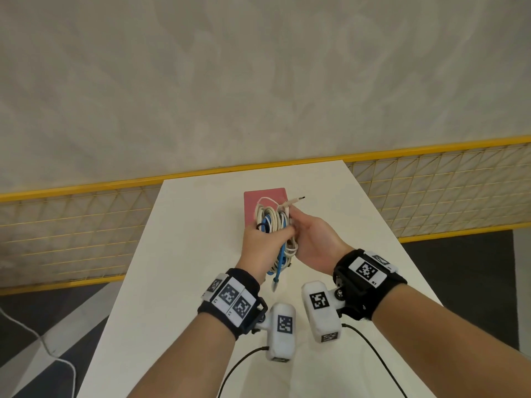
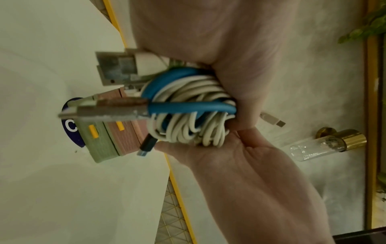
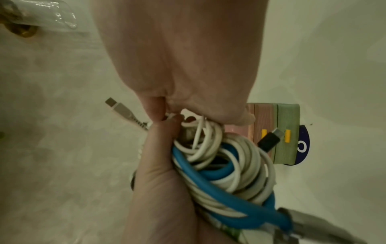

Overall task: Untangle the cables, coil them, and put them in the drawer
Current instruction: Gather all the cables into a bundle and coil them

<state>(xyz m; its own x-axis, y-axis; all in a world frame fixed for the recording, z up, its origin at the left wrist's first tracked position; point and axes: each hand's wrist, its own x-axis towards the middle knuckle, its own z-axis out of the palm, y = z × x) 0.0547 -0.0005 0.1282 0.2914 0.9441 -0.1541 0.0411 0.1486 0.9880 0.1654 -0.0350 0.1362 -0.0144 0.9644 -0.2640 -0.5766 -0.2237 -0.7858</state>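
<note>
My head view is looking bright and evenly lit, bending at its edges. Both wrist views are showing dim, greenish and softly blurred.

Smooth rubbery cables (image 1: 274, 225) – metal-tipped plugs – over a matt white table (image 1: 186, 254).

One bundle of cables (image 1: 275, 225), with white and blue strands, two hands, one small drawer box (image 1: 265, 198), one white table (image 1: 178, 254).
</note>
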